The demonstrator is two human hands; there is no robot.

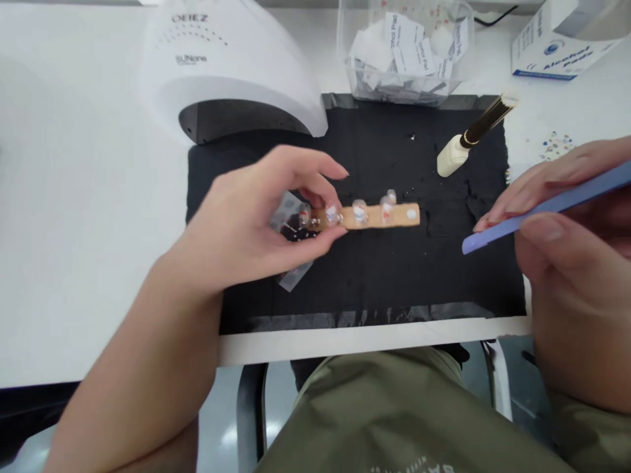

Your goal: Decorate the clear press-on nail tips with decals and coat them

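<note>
Across the white desk [89, 197] lies a black mat [374, 282], its far left corner overlapped by a white nail lamp [231, 59]. Over the mat's left half, the left hand [246, 217] arches with its back upward, index finger raised and curved, thumb reaching toward the mat's right; its grip is pinched around a tan strip [373, 217]. At the mat's right edge, the right hand [586, 269] has its fingers stretched along a violet stick [495, 234], thumb pressing from the near side; that grip is clamped on the stick, whose tip points over the mat. At the mat's far edge sits a clear tub of packets [414, 85]. On the mat's far right stands a cream bottle [452, 156]. Over the mat's middle, the strip bears several clear nail tips [359, 211].
</note>
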